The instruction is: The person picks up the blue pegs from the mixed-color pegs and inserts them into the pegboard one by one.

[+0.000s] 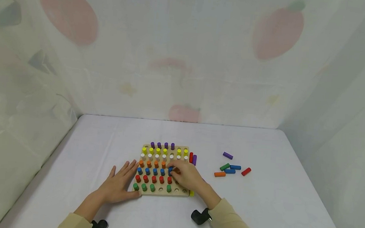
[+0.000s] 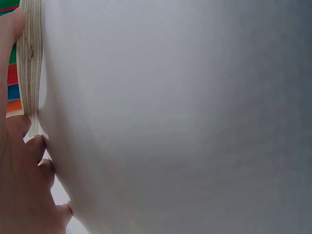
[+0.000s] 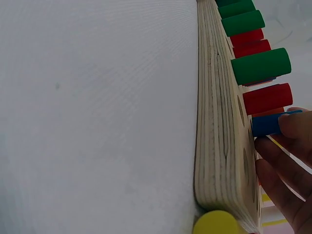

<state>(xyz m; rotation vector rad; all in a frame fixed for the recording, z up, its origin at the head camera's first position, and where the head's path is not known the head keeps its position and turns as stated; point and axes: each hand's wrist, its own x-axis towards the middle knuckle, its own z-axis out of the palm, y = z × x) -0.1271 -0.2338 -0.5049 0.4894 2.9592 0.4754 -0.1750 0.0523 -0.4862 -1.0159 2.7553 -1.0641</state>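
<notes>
My right hand [image 1: 186, 174] pinches a blue peg [image 3: 267, 125] between thumb and fingers. The peg stands in the pegboard [image 1: 160, 193], its lower end right at the board's surface in the right wrist view. My left hand [image 1: 118, 186] lies with spread, straight fingers against the board's left side, its thumb at the near left corner. In the left wrist view the thumb and fingers of the left hand [image 2: 22, 180] touch the layered wooden edge [image 2: 31, 58]. Rows of purple, yellow, white, orange, blue, red and green pegs [image 1: 144, 187] stand upright in the board.
Loose purple [image 1: 228, 155], green [image 1: 224, 167], blue [image 1: 235, 167], orange [image 1: 220, 174] and red pegs [image 1: 246, 171] lie to the right. Closer, a red [image 1: 191, 157] and a purple peg [image 1: 194, 160] lie beside the board, and a yellow peg [image 3: 216, 223] by its near right corner.
</notes>
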